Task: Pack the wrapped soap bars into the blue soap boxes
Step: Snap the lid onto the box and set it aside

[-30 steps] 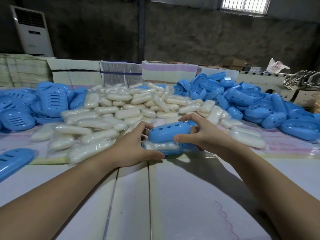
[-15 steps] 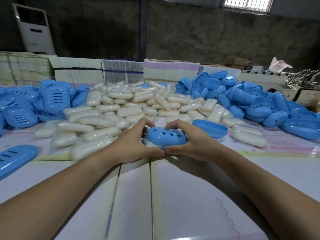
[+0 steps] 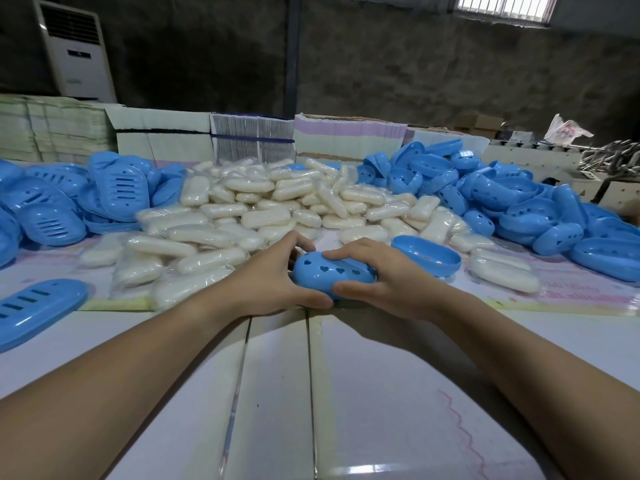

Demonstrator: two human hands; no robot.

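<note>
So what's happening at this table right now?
A person grips a closed blue soap box with the left hand and the right hand, at the near edge of a heap of wrapped soap bars. An open box half lies just right of it. Piles of loose blue box parts flank the soap.

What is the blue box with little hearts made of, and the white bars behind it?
The blue box looks like smooth, hard plastic: it shines and has cleanly cut heart holes. The white bars look like soap in clear, crinkly film that glints; the film is probably plastic.
</note>
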